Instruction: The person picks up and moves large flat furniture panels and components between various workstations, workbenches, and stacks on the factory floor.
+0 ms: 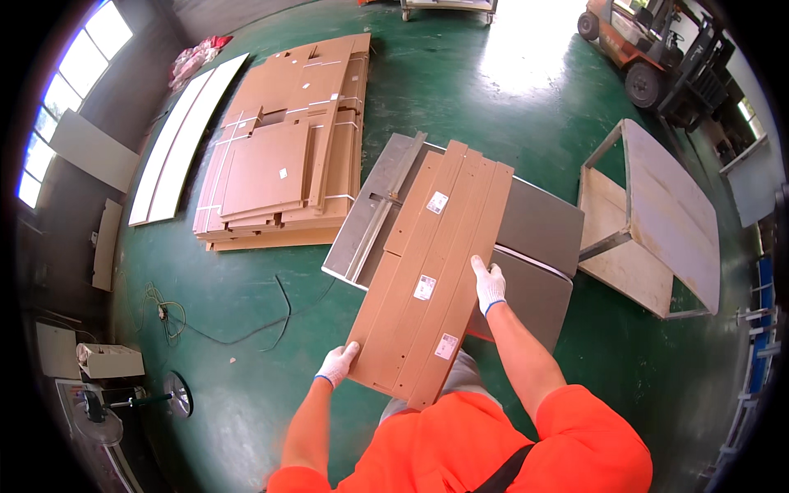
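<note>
Long brown wood panels [399, 329] lie side by side in front of me, slanting from near my waist up to the far right. White labels and small drilled holes mark their faces. My left hand [338, 364], in a white glove, is closed on the near left edge. At the right edge, about midway along, my gloved right hand [490, 285] grips the panels with the thumb on top. The fingers of both hands are partly hidden by the panels. Beneath the far part is a grey flat-topped machine table [538, 222] with a metal rail [370, 241].
A strapped stack of brown panels [267, 168] lies left of the table, with white boards [187, 135] beyond it. A cable [238, 339] runs over the green floor. To the right stand a wooden-panelled frame [670, 214] and a forklift [649, 57]. A pedestal fan [99, 417] is at lower left.
</note>
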Motion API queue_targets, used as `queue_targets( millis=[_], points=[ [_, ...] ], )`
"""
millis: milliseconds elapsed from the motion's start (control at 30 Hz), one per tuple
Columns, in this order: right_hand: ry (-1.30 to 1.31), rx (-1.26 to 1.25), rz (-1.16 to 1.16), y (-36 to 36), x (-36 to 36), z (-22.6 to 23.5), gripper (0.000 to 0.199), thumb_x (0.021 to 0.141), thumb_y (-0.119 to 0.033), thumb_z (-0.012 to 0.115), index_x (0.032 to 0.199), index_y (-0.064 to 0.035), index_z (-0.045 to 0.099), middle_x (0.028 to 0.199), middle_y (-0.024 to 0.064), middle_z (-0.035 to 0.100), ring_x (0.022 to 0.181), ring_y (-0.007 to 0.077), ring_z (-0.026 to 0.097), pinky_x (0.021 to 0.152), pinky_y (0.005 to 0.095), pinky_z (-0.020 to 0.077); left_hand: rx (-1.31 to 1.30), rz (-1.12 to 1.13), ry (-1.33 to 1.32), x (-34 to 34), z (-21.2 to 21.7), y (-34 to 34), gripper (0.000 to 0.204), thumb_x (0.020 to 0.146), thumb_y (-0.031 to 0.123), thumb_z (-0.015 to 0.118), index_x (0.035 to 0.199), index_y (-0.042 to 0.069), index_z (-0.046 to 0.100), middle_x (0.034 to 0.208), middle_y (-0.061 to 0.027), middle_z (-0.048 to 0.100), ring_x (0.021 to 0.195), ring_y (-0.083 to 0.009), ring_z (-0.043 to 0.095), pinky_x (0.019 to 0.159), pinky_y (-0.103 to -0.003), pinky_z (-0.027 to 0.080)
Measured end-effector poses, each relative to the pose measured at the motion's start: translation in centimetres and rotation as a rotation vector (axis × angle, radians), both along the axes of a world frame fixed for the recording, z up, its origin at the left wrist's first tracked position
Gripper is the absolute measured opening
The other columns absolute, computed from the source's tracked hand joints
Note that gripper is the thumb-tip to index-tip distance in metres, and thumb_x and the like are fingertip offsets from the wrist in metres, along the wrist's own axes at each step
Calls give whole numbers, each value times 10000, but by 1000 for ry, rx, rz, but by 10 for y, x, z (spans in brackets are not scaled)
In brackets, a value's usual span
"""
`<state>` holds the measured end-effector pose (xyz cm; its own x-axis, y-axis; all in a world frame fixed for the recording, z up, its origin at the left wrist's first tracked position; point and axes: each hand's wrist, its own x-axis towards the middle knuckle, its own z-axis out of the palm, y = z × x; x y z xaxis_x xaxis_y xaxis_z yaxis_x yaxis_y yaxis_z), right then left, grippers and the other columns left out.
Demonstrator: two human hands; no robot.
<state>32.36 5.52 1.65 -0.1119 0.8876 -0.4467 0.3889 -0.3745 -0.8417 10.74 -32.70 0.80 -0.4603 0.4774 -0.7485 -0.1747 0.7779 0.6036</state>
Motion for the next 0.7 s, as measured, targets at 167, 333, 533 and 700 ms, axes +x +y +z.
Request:
queue_targets(
  millis=[167,333,533,700],
  points=[
    [-171,-8,-20,-25,-30,10,974,772,-450,817,1410,165,411,1417,341,493,1326,405,509,1112,419,407,64,124,58,8,1,-22,637,955,499,624,1186,-94,649,1041,-132,716,938,-193,656,847,-343,517],
    [-182,-102,-86,-39,-51,7,1007,762,-444,823,1448,135,367,1486,329,409,1378,412,442,1138,424,382,7,168,29,-18,24,-24,611,942,470,655,1184,-91,654,1026,-128,717,896,-185,657,810,-342,524],
    [-164,-120,-92,-42,-70,-1,963,764,-424,815,1423,133,386,1481,332,406,1358,424,457,1130,442,394,171,429,34,-33,-6,-43,491,915,423,701,1085,-38,700,928,-96,718,825,-163,650,720,-330,519],
    [-27,-153,-80,-30,-69,-13,804,783,-371,809,1320,147,508,1341,316,572,1266,402,560,1068,425,445,560,1228,-440,29,-23,-68,656,954,578,555,1333,43,559,1296,-100,629,1177,-276,599,969,-420,481]
  ],
)
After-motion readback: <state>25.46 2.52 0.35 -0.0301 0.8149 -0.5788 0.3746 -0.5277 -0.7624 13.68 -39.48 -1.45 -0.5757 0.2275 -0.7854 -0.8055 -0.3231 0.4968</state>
